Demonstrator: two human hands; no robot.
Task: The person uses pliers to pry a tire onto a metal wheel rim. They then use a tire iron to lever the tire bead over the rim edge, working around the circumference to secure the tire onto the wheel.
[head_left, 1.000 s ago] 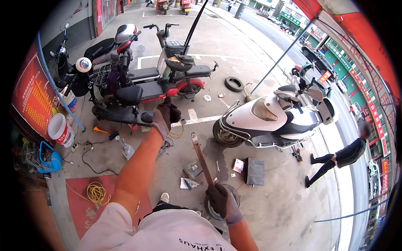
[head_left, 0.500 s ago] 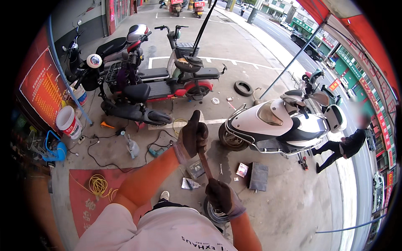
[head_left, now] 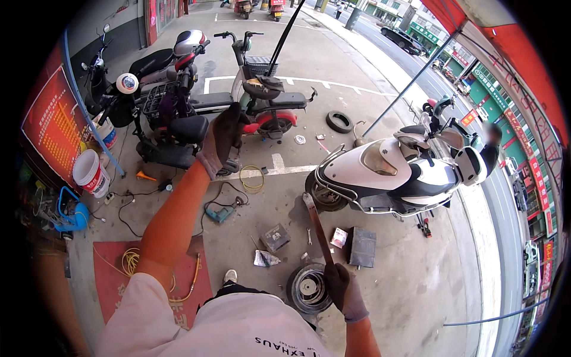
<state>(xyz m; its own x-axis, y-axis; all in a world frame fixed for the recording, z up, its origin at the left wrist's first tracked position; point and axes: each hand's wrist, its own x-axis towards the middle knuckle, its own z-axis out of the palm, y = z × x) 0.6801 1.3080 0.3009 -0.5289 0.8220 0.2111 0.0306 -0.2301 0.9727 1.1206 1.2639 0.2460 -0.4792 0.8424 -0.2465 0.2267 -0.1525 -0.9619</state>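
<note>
My right hand (head_left: 340, 287), in a dark glove, grips the lower end of a tyre lever (head_left: 319, 231), a long flat brown bar. The lever slants up and left, its pale, worn tip near the scooter's front wheel in the picture. Below it a small wheel (head_left: 308, 287) lies flat on the ground, its right edge partly covered by my right hand. My gloved left hand (head_left: 225, 141) is raised ahead, apart from the lever, with nothing visible in it. Its fingers look stretched out.
A white scooter (head_left: 380, 166) stands ahead right; other scooters (head_left: 196, 128) stand at left. On the ground are a loose tyre (head_left: 339, 122), a teal power drill (head_left: 223, 212), a spanner (head_left: 309, 236), a dark box (head_left: 362, 247), cords and a red mat (head_left: 107, 279). A person (head_left: 491, 149) stands beyond the scooter.
My left hand has let go of the lever's upper end and moved up and left. My right hand has moved right with the lever, uncovering more of the wheel. The person has moved behind the white scooter.
</note>
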